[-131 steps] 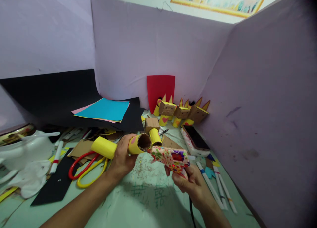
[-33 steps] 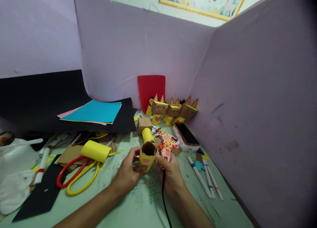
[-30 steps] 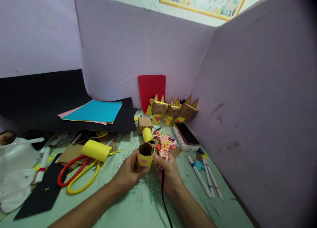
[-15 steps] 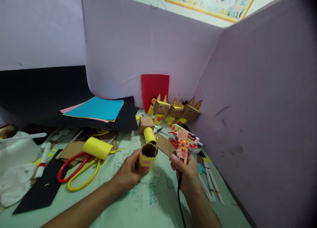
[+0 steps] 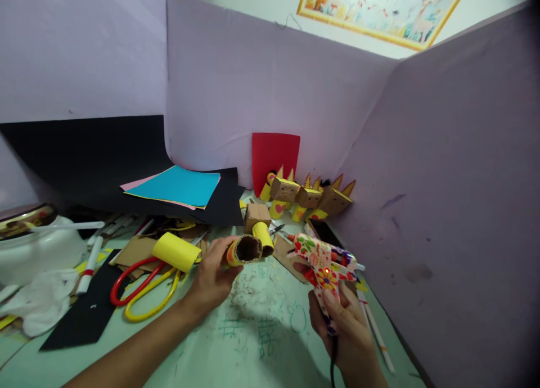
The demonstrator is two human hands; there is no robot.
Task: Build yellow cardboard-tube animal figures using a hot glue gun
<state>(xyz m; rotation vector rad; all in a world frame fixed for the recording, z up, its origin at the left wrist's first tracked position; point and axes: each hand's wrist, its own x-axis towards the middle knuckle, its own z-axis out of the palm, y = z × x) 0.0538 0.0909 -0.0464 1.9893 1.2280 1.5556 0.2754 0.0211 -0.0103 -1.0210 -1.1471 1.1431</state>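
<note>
My left hand (image 5: 216,274) grips a yellow-covered cardboard tube (image 5: 244,249), tipped so its open brown end faces me. Just behind that end lies a small cardboard box (image 5: 257,215) with another yellow tube (image 5: 264,237) against it. My right hand (image 5: 343,320) is wrapped around the handle of a flower-patterned hot glue gun (image 5: 320,261), whose nozzle points left and whose small red light is on. A black cord trails from the handle's base. Beneath the nozzle, a flat piece of cardboard (image 5: 287,253) rests on the table.
Large scissors (image 5: 147,298) with red and yellow handles lie left beside a loose yellow tube (image 5: 176,252). Several cardboard figures with yellow horns (image 5: 310,197) stand at the back before a red sheet (image 5: 276,152). A white pot (image 5: 46,247) is far left; markers (image 5: 379,334) lie right.
My left hand has tilted the tube from nearly upright toward lying over, moving it slightly up and left. My right hand has shifted the glue gun right and lower. The view has turned a little.
</note>
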